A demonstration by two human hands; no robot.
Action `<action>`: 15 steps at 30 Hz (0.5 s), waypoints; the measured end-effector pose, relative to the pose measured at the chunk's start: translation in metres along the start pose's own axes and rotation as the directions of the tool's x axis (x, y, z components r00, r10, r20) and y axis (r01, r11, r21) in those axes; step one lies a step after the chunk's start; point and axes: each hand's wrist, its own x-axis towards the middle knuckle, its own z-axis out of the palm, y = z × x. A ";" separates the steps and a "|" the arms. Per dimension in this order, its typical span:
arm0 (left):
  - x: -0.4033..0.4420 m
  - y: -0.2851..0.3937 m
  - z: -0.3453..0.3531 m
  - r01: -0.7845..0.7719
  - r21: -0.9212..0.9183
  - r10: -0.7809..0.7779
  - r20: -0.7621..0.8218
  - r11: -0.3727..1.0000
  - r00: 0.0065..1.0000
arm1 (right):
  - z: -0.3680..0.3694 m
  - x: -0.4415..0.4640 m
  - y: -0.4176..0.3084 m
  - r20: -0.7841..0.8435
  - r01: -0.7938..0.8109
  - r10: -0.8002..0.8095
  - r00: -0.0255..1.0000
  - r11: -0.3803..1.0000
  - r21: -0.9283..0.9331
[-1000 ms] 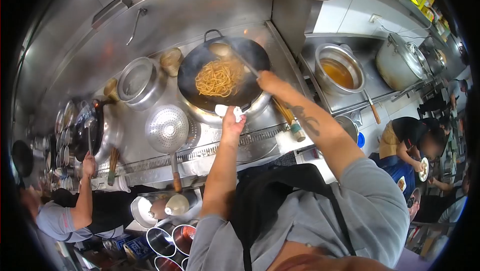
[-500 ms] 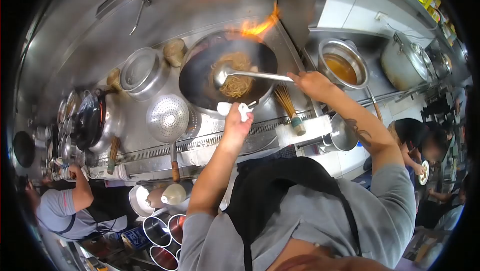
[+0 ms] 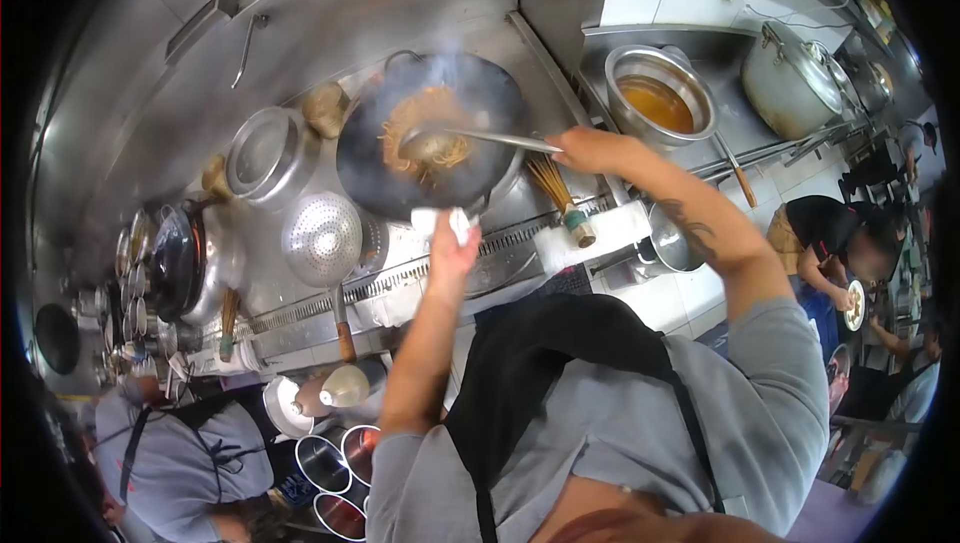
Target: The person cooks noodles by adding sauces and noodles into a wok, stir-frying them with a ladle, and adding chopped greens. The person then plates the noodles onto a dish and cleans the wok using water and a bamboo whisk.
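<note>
A dark wok (image 3: pixel 365 168) holds brown noodles (image 3: pixel 425 108), with smoke rising from it. My left hand (image 3: pixel 453 258) is closed on a folded white cloth (image 3: pixel 440 224), which it presses against the wok's near rim. The part of the rim under the cloth is hidden. In my closed right hand (image 3: pixel 590 154) is the long handle of a metal ladle (image 3: pixel 503 139). The ladle's bowl is down among the noodles and looks blurred. Just below the handle lies a bamboo wok brush (image 3: pixel 565 205).
A perforated skimmer (image 3: pixel 320 240) and stacked metal pans (image 3: pixel 266 155) stand left of the wok. To the right are a pot of amber liquid (image 3: pixel 655 103) and a large lidded pot (image 3: pixel 792 83). A co-worker (image 3: pixel 200 453) stands left, another person (image 3: pixel 825 243) right.
The flame at the wok's far edge no longer shows. The wok now appears tilted up, its far handle visible. The ladle has shifted in the noodles. The left co-worker has bent forward.
</note>
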 end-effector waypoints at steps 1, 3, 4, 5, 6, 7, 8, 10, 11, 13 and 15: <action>-0.005 -0.018 -0.020 0.028 0.013 -0.027 -0.034 1.000 0.999 | 0.002 0.000 -0.004 -0.079 -0.013 0.012 0.997 1.000 -0.014; -0.030 -0.051 -0.063 0.113 0.059 -0.110 -0.062 0.992 0.992 | 0.006 -0.003 -0.019 -0.231 -0.038 0.026 0.973 0.998 -0.048; -0.036 -0.058 -0.074 0.169 0.098 -0.164 -0.056 0.981 0.985 | 0.003 -0.005 -0.023 -0.236 -0.042 0.021 0.971 0.996 -0.084; -0.040 -0.054 -0.063 0.136 0.122 -0.129 -0.064 0.983 0.990 | -0.002 -0.009 -0.029 -0.236 -0.044 0.014 0.972 0.992 -0.119; -0.053 -0.048 -0.046 0.104 0.141 -0.094 -0.075 0.984 0.993 | -0.008 -0.012 -0.035 -0.230 -0.044 0.007 0.973 0.987 -0.154; -0.061 -0.046 -0.035 0.077 0.157 -0.063 -0.091 0.985 0.994 | -0.015 -0.016 -0.043 -0.207 -0.055 0.011 0.978 0.977 -0.207; -0.047 -0.030 -0.026 0.091 0.122 -0.086 -0.047 0.988 0.995 | -0.019 -0.021 -0.047 -0.177 -0.041 0.009 0.984 0.983 -0.180; -0.020 0.008 0.005 0.061 0.008 -0.060 -0.095 0.998 0.994 | -0.030 -0.027 -0.054 -0.115 -0.012 -0.004 0.993 0.991 -0.134; -0.004 0.019 0.003 0.096 -0.045 -0.097 -0.025 0.994 0.995 | -0.042 -0.037 -0.062 -0.042 0.003 -0.007 0.999 0.996 -0.089; -0.001 0.031 0.013 0.148 -0.093 -0.148 0.010 0.985 0.989 | -0.060 -0.057 -0.064 0.057 0.024 -0.022 0.998 0.999 -0.036; -0.026 0.038 0.039 0.152 -0.069 -0.157 -0.071 0.986 0.985 | -0.062 -0.063 -0.045 0.154 -0.014 0.008 0.988 0.999 0.039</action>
